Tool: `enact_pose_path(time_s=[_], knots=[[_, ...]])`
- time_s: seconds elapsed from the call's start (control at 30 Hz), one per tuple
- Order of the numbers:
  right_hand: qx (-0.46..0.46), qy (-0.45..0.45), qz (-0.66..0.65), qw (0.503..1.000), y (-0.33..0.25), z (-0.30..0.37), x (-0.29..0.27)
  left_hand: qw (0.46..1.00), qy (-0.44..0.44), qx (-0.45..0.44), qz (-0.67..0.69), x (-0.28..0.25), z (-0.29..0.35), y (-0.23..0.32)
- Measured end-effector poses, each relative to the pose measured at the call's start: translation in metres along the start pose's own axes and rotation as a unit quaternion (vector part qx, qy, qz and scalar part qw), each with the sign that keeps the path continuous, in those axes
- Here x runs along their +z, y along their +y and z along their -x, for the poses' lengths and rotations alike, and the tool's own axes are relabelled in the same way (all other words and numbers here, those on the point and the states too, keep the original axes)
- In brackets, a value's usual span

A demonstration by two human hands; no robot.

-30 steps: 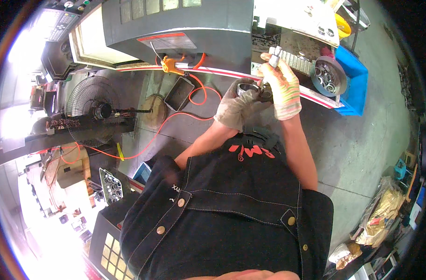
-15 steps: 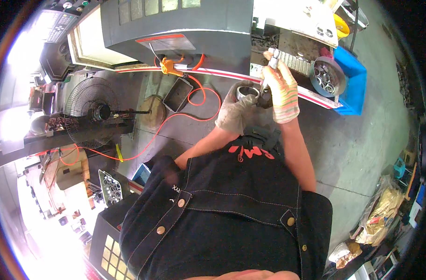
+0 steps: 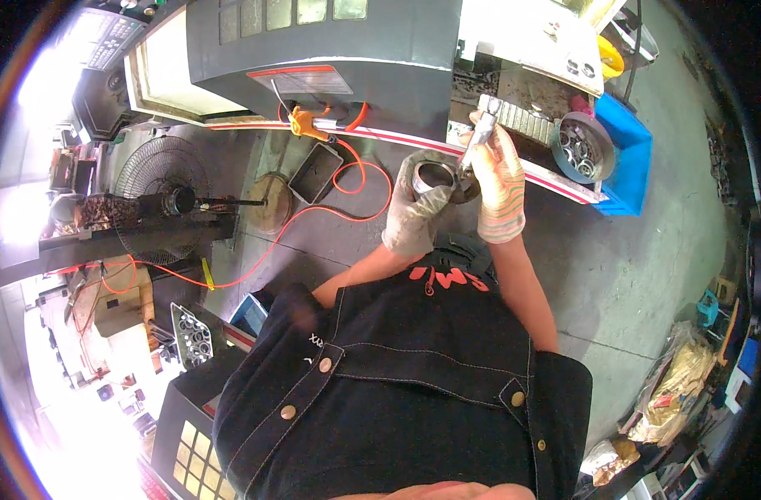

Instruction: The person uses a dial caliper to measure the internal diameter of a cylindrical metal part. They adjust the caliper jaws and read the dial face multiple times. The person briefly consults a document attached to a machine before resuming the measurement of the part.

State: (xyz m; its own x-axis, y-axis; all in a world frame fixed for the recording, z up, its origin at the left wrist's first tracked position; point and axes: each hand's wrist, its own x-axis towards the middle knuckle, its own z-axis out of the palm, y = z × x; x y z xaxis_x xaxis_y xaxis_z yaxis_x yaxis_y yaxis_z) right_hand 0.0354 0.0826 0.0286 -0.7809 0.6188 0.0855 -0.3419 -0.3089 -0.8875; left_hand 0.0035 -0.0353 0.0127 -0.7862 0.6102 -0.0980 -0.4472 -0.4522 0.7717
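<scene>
My left hand, in a grey work glove, is wrapped round a metal ring with its opening tilted up toward me. Close beside it, my right hand in a striped, pale glove grips a silver rod-shaped tool. The tool points up and away, with a blocky head at its far end; its exact kind is unclear. A dark part at its lower end lies right next to the ring. Whether that part touches the ring I cannot tell. Both hands are over the floor, in front of the machine.
A grey machine stands ahead. An orange air gun hangs on it, its hose looping over the floor. To the right, a round pan of metal rings sits by a blue crate. A fan stands left.
The ring has shifted slightly left and its opening shows more. My right hand has moved a little down and the silver tool shows more plainly, leaning to the right.
</scene>
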Motion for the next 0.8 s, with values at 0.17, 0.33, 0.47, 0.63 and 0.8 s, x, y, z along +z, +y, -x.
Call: enact_pose_path(time_s=[0.17, 0.33, 0.47, 0.63, 0.8], knots=[[0.063, 0.099, -0.003, 0.993, 0.009, -0.004, 0.0, 1.0, -0.012, 0.005, 0.027, 0.007, 0.003, 0.0], [0.029, 0.112, -0.055, 0.992, 0.004, 0.005, -0.001, 1.0, -0.013, -0.001, 0.004, 0.002, 0.001, -0.002], [-0.074, 0.018, -0.101, 0.992, 0.005, 0.009, -0.002, 0.999, -0.025, 0.007, 0.041, -0.002, 0.001, -0.006], [-0.125, -0.038, -0.048, 0.99, -0.001, 0.012, 0.005, 0.998, -0.012, -0.024, 0.063, 0.004, 0.002, 0.003], [-0.067, -0.037, 0.056, 0.995, -0.015, 0.02, 0.008, 0.994, -0.043, -0.042, 0.093, -0.003, 0.002, 0.002]])
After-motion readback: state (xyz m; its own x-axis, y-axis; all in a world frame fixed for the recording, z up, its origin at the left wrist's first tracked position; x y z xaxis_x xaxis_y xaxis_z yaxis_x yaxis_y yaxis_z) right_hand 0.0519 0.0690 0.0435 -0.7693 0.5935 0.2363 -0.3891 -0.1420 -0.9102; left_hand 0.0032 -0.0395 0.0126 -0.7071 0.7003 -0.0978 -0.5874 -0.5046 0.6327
